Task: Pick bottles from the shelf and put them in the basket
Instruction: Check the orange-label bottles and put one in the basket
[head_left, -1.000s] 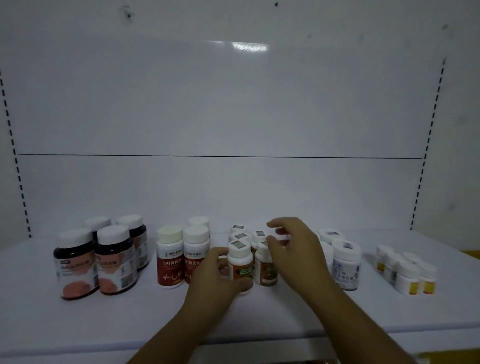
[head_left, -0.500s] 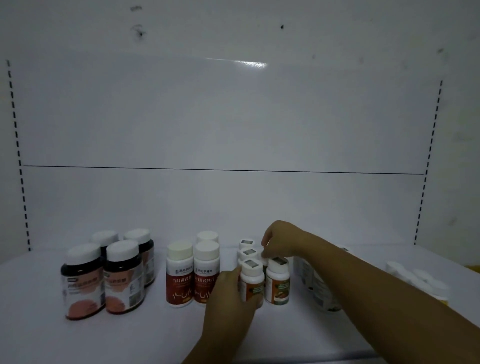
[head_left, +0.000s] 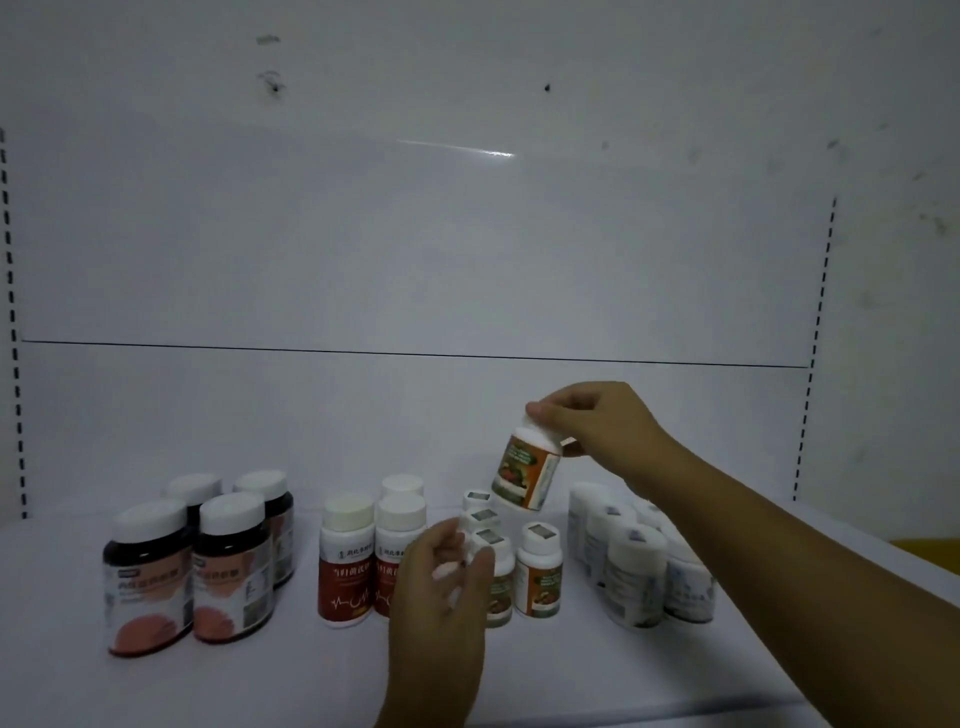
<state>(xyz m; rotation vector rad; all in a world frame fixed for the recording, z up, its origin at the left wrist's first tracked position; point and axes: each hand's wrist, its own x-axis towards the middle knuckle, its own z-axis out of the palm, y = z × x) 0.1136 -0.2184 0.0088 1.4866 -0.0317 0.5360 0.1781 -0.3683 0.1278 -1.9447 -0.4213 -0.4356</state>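
My right hand (head_left: 597, 431) pinches the white cap of a small bottle with an orange and green label (head_left: 527, 475). That bottle hangs tilted above the white shelf (head_left: 597, 670), clear of the others. Below it stand more small bottles of the same kind (head_left: 540, 571) in two short rows. My left hand (head_left: 441, 582) is curled round the front bottle of the left row (head_left: 497, 582), with the thumb across its shoulder; the hand is blurred. No basket is in view.
At the left stand several dark jars with white lids (head_left: 148, 571). Three white bottles with red labels (head_left: 345, 564) are beside my left hand. White tubs (head_left: 636, 577) sit under my right forearm. A yellow patch (head_left: 930, 553) shows at the right edge.
My right hand has lifted one small bottle by its cap up and to the right, off the shelf. My left hand has stayed at the front bottle.
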